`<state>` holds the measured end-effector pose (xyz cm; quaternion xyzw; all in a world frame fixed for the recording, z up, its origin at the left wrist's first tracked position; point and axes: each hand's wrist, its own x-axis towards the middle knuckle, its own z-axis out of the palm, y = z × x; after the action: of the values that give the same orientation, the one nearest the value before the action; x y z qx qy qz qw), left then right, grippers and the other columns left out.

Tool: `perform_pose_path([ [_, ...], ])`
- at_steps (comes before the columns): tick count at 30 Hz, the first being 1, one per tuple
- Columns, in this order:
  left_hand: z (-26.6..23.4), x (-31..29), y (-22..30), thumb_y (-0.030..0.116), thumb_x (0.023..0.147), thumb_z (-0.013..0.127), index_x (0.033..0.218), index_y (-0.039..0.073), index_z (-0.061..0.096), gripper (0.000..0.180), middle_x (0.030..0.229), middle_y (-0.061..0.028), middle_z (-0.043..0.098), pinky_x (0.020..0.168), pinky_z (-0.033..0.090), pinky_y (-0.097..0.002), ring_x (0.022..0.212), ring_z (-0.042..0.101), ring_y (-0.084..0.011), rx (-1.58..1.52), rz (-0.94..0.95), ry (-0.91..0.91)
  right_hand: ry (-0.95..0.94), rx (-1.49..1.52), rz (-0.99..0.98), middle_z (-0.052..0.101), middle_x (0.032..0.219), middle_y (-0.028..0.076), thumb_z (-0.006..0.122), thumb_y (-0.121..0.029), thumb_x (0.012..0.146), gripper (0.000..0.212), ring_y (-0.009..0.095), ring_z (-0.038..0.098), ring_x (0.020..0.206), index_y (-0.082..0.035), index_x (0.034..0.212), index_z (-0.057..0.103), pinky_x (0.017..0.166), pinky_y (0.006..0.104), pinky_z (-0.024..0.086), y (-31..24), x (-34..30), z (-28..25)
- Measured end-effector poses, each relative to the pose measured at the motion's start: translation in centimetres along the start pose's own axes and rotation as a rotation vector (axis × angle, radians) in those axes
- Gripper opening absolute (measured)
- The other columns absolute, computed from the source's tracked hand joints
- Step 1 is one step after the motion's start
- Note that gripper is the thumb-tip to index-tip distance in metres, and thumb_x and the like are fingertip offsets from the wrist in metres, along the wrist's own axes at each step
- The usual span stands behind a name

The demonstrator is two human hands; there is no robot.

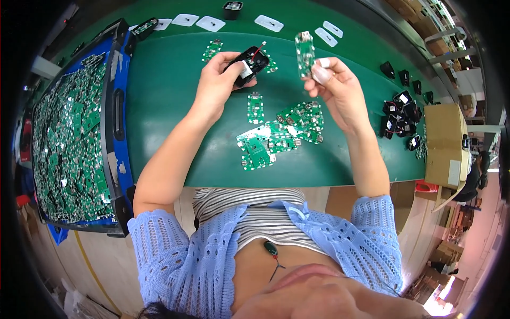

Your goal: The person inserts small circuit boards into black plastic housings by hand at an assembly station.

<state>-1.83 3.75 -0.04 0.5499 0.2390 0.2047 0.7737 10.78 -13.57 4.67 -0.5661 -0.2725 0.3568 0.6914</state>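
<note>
My left hand is closed round a black plastic casing. A white block sits in the casing near my thumb, and a red wire with a small white connector sticks up from it. Between thumb and fingers, my right hand grips a green circuit board by its lower end, held upright above the table. White coverings show on some of that hand's fingertips. Below the hands lies a single circuit board, with a loose pile of circuit boards nearer to me. Another circuit board lies beyond my left hand.
A blue, black-rimmed crate full of circuit boards stands at the left. Black casings cluster at the right beside a cardboard box. Several white trays line the far side of the green table.
</note>
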Motion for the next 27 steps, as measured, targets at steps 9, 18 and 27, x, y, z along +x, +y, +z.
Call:
perform_pose_path([
  [9,0.6,-0.1,-0.2,0.01,0.088,0.048,0.105,-0.002,0.048,0.021,0.094,-0.0097,0.057,0.072,0.052,-0.0292,0.077,0.061,-0.0186,-0.009,-0.004,-0.024,-0.065,0.204,0.125,0.062,0.083,0.013,0.056,-0.012,0.086,0.014,0.012,0.06,0.07,-0.001,0.093,0.052,0.065,0.0223,0.049,1.4,1.2,1.6],
  [18,0.4,0.0,-0.6,0.006,0.085,0.049,0.103,-0.004,0.048,0.02,0.091,-0.0121,0.059,0.066,0.053,-0.0273,0.072,0.062,-0.0184,-0.039,0.023,-0.025,-0.067,0.137,0.171,0.062,0.086,0.015,0.054,-0.01,0.086,0.014,0.013,0.061,0.071,0.002,0.093,0.05,0.066,0.0233,0.05,1.8,1.9,1.9],
  [27,0.6,0.0,-0.7,0.005,0.085,0.049,0.103,-0.004,0.048,0.02,0.091,-0.0119,0.059,0.065,0.053,-0.0273,0.072,0.062,-0.018,-0.025,0.023,-0.036,-0.06,0.094,0.181,0.061,0.087,0.015,0.053,-0.01,0.087,0.015,0.013,0.061,0.072,0.002,0.094,0.049,0.066,0.023,0.05,1.5,2.1,2.1],
])
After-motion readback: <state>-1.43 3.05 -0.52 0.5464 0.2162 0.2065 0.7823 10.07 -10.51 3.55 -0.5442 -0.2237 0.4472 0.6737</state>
